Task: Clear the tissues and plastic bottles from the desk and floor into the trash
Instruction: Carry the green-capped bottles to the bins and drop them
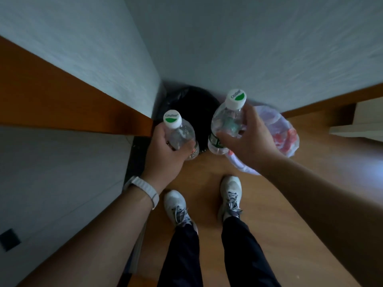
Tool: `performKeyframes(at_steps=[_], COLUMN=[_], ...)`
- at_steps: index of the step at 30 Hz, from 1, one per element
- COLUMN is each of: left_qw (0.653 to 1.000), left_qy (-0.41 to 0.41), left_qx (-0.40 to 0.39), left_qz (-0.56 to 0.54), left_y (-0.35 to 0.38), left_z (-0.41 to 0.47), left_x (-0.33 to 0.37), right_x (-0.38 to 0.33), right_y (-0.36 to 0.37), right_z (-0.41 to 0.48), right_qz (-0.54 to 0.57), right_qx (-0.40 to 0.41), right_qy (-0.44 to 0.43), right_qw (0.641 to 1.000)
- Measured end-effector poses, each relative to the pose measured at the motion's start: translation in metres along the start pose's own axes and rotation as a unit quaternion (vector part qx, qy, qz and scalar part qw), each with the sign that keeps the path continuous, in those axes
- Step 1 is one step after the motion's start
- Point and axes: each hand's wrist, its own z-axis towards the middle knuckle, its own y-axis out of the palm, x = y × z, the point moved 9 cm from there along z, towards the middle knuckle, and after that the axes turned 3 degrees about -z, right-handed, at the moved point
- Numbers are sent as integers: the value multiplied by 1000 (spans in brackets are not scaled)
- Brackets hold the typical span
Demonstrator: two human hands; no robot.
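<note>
Two plastic bottles are held, one in each hand. The left bottle (182, 132) is gripped round its body by the curled fingers of the left hand (165, 151), and its lower part is hidden behind them. The right bottle (224, 121) is clasped by the right hand (248, 141), fingers wrapped round it. Both are held above the floor (300, 204), in front of the black-lined bin (199, 104). The inside of this bin is too dark to make out. A second bin (285, 129), with a pale bag, is partly covered by the right hand; blurred red things are seen inside. Two bins and two white shoes are counted.
</note>
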Motion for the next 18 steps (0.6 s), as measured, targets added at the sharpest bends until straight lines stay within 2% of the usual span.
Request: performKeyframes(at_steps=[5,11,18], left_qw=[999,997,988], left_qy=[20,27,48], left_qx=[25,17,25], left_qz=[8,66,143], left_y=[22,54,67], left_z=[47,79,96], left_x=[-47,-119,-156], right_x=[33,88,126], right_y=[45,114,154], right_z=[50,93,107], right_qz=[40,-12,-48], right_qx=[45,9,-49], right_qy=[-27,-43,-45], right_qw=[998,999,997])
